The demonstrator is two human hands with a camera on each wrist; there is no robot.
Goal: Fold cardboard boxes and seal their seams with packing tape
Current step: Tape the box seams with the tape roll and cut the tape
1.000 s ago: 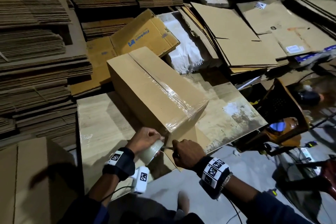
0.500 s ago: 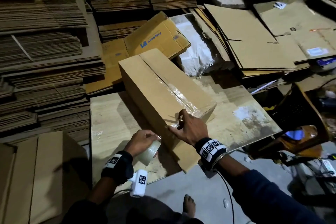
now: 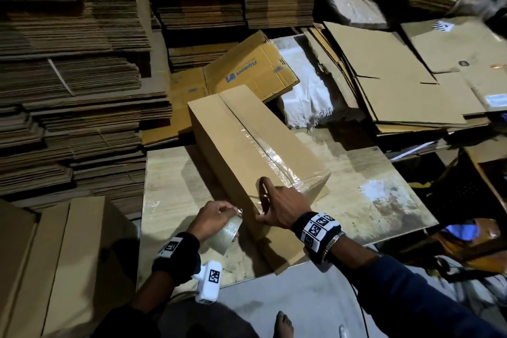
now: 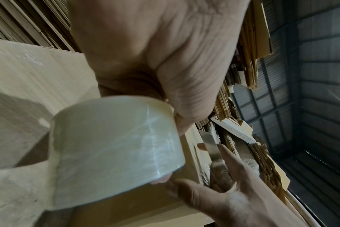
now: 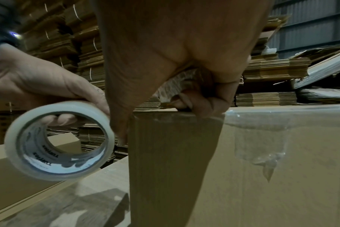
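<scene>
Box: the cardboard box [image 3: 247, 151] lies on its long side on the table [image 3: 370, 189], near end toward the person; clear tape runs along its top seam and over the near end.
Box handling: probably light and hollow, stiff at the edges, with panels that would give under a hard press; best held at a corner or edge.
Tape roll: the tape roll [image 3: 229, 232] sits just left of the box's near corner, off the table surface; probably light, slick on its outer face, easiest held through the core.
Left grip: the left hand [image 3: 212, 217] is curled round the roll, fingertips showing inside the core in the right wrist view.
Right grip: the right hand [image 3: 282, 208] rests on the box's near top corner, thumb spread, fingers bent over the top edge; something silvery, perhaps a blade or a strip of tape, lies at its fingers [image 4: 225, 155], and I cannot tell which.
Surroundings: stacks of flattened cardboard [image 3: 82, 90] crowd round the table.
</scene>
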